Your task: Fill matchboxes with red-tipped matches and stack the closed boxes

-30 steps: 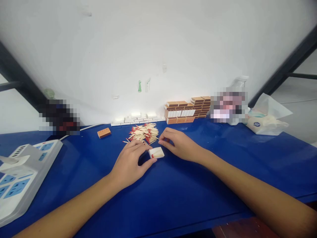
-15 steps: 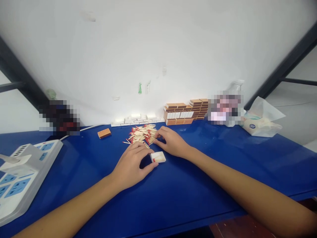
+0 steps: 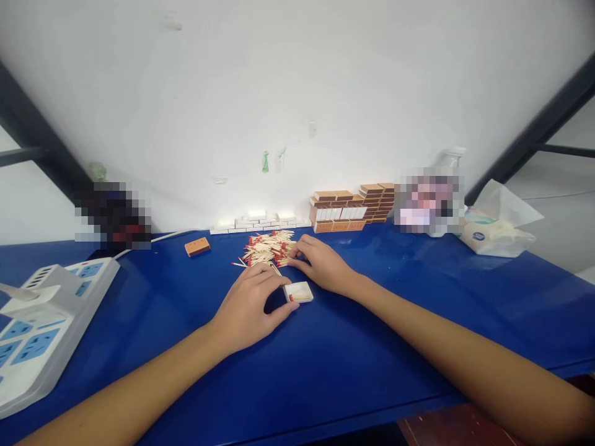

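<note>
On the blue table, my left hand (image 3: 248, 303) grips a small white matchbox tray (image 3: 304, 291) between thumb and fingers at its left end. A few red-tipped matches lie inside the tray. Just beyond it spreads a loose pile of matches (image 3: 267, 249), pale sticks with red heads. My right hand (image 3: 323, 263) rests at the pile's right edge, thumb and fingertips pinched together among the sticks. Whether a match sits between those fingertips is too small to make out.
Along the wall stand a row of white matchbox trays (image 3: 260, 224) and stacked brown matchboxes (image 3: 339, 225). One brown matchbox (image 3: 198, 247) lies left of the pile. A white power strip (image 3: 60, 334) occupies the left, a tissue pack (image 3: 499, 238) the far right.
The view has shifted slightly. Both hands keep nearly the same places, the left on the tray and the right at the pile's edge.
</note>
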`<act>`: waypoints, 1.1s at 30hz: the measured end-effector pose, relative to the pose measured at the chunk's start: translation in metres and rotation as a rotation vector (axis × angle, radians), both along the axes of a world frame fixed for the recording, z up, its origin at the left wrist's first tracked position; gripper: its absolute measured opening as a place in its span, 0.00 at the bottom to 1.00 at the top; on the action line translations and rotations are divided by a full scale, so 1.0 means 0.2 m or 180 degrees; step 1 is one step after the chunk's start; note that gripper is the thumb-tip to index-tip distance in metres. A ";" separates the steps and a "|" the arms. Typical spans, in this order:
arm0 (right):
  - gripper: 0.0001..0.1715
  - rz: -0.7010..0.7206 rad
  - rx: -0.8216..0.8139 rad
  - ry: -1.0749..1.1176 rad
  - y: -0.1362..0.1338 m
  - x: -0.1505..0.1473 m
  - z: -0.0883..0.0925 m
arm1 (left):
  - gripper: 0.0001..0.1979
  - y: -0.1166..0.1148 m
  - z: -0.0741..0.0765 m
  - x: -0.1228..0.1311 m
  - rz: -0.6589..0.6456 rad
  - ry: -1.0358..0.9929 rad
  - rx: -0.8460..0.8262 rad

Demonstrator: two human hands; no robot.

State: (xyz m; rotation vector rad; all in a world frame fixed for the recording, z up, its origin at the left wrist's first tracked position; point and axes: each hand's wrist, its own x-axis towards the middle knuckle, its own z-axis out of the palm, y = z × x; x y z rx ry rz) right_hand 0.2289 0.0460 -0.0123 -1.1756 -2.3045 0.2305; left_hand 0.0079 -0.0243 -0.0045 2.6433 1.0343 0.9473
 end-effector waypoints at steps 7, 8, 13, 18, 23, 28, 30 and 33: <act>0.05 0.0070 0.0058 -0.0071 0.01 0.02 0.00 | 0.13 0.01 0.00 0.00 0.0011 0.0033 0.0005; 0.04 0.0081 0.0061 -0.0084 0.01 0.02 0.00 | 0.13 0.01 0.00 0.00 0.0012 0.0037 0.0012; 0.05 0.0153 0.0077 -0.0183 0.01 0.02 0.00 | 0.13 0.01 0.00 -0.01 0.0029 0.0025 0.0002; 0.04 0.0207 0.0184 -0.0264 0.00 0.03 0.01 | 0.11 0.02 0.01 -0.01 0.0098 0.0013 0.0060; 0.05 0.0220 0.0222 -0.0303 0.01 0.05 0.01 | 0.11 0.03 0.01 -0.02 0.0241 -0.0023 0.0148; 0.04 0.0255 0.0179 -0.0187 0.01 0.09 0.03 | 0.13 0.04 0.00 -0.03 0.0440 -0.0083 0.0212; 0.04 0.0295 0.0165 -0.0067 0.00 0.11 0.06 | 0.13 0.04 0.00 -0.03 0.0536 -0.0083 0.0200; 0.06 0.0435 0.0081 0.0071 -0.05 0.12 0.11 | 0.14 0.05 0.00 -0.03 0.0592 -0.0063 0.0173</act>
